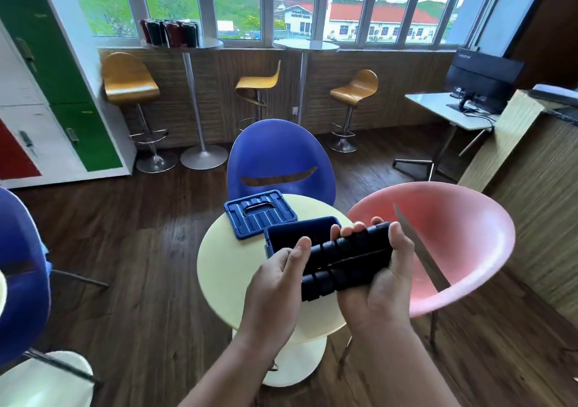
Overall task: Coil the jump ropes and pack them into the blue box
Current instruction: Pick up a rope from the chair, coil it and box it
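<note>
My right hand (380, 276) grips two black ribbed jump rope handles (345, 259), held side by side above the round cream table (225, 269). The fingers curl over the top of the handles and the thumb sits at their right end. My left hand (276, 284) touches the left end of the handles with its thumb, its fingers relaxed underneath. The open blue box (292, 233) stands on the table just behind my hands, partly hidden by them. Its blue lid (259, 214) lies flat on the table behind and left of it. The rope cord itself is hidden.
A blue chair (281, 159) stands behind the table and a pink chair (450, 244) to the right. Another blue chair (22, 275) is at the left edge. Bar stools, tall tables, lockers and a desk with a monitor (483, 81) line the walls.
</note>
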Demonstrator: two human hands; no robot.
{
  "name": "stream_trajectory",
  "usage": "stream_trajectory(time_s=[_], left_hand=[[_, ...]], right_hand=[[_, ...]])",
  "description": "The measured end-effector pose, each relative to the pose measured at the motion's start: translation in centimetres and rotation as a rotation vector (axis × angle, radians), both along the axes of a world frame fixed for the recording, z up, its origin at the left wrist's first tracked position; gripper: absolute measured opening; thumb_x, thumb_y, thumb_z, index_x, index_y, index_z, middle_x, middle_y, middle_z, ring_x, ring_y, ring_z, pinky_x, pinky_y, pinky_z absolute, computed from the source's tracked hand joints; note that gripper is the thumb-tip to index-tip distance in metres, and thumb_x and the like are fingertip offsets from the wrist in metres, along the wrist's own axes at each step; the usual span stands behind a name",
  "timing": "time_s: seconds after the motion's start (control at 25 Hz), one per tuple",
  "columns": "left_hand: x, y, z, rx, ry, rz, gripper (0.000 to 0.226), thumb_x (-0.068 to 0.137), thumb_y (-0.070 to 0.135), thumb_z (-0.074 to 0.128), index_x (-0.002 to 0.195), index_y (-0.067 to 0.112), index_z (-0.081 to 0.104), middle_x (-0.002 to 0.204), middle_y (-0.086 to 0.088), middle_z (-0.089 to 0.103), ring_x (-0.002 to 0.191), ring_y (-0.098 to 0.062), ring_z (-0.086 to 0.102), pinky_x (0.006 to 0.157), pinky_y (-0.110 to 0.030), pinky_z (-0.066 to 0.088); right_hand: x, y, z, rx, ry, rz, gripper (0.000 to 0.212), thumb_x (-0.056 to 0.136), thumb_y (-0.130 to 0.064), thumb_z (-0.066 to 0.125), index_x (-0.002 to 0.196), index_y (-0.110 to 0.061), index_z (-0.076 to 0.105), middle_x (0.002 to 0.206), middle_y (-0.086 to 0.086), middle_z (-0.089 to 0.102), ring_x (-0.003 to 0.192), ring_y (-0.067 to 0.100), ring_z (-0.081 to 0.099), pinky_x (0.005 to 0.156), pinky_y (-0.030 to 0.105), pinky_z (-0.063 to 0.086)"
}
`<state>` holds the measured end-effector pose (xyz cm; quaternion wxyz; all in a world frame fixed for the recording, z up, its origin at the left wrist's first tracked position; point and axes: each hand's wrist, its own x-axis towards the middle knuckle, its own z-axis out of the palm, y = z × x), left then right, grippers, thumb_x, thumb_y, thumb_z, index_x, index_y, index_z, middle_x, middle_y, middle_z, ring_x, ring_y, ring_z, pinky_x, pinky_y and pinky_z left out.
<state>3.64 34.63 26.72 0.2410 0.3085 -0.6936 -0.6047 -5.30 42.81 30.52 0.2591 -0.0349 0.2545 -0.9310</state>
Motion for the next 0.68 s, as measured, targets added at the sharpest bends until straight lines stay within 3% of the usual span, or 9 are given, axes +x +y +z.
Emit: stream_trajectory(time_s=[0.12,0.28,0.4,0.48,0.6,0.68], left_hand=[[-2.4,2.2,0.2,-0.049,-0.039,0.085,0.084,0.082,0.091,0.032,0.099,0.022,0.077,0.087,-0.007,0.078,0.085,-0.026,0.073,0.081,-0.052,0.055],[-5.5,5.2,0.3,-0.061,-0.071,0.174,0.076,0.086,0.085,0.029,0.095,0.027,0.078,0.081,0.001,0.078,0.082,-0.018,0.072,0.079,-0.044,0.055],[-7.3,7.5,0.7,0.045,-0.066,0.262,0.056,0.103,0.064,0.040,0.081,0.031,0.079,0.072,0.011,0.076,0.078,-0.015,0.070,0.073,-0.037,0.050],[-8.1,8.5,1.0,0.106,-0.086,0.308,0.056,0.106,0.053,0.041,0.066,0.033,0.075,0.055,0.015,0.068,0.069,-0.019,0.063,0.068,-0.035,0.042],[-9.2,9.6,1.4,0.087,-0.068,0.337,0.052,0.104,0.064,0.037,0.074,0.045,0.075,0.055,0.018,0.066,0.069,-0.016,0.062,0.071,-0.037,0.046],[-9.6,9.8,1.5,-0.016,-0.057,0.324,0.061,0.098,0.074,0.034,0.083,0.032,0.075,0.069,0.013,0.073,0.076,-0.014,0.069,0.077,-0.041,0.054]], right_hand=[[-2.9,1.8,-0.3,-0.004,0.020,0.068,0.018,0.089,-0.034,0.061,0.096,-0.017,0.062,0.080,0.003,0.061,0.079,0.023,0.062,0.095,0.043,0.053],[-6.6,3.9,-0.7,-0.013,0.045,0.126,0.013,0.091,-0.023,0.056,0.101,-0.016,0.059,0.079,0.005,0.061,0.075,0.025,0.063,0.086,0.042,0.056],[-8.5,5.5,-0.9,0.000,0.029,0.137,0.010,0.091,-0.018,0.055,0.098,-0.015,0.060,0.078,0.004,0.061,0.073,0.023,0.064,0.086,0.041,0.054],[-9.3,6.3,-0.9,0.006,0.015,0.140,0.010,0.092,-0.017,0.053,0.094,-0.015,0.062,0.077,0.004,0.061,0.073,0.022,0.065,0.090,0.043,0.052],[-10.1,7.1,-0.9,-0.005,0.004,0.156,0.009,0.092,-0.017,0.052,0.097,-0.016,0.061,0.077,0.004,0.062,0.075,0.023,0.065,0.092,0.043,0.051],[-10.3,7.3,-1.0,-0.024,0.009,0.169,0.009,0.092,-0.019,0.054,0.098,-0.017,0.060,0.079,0.004,0.063,0.080,0.025,0.064,0.094,0.044,0.051]])
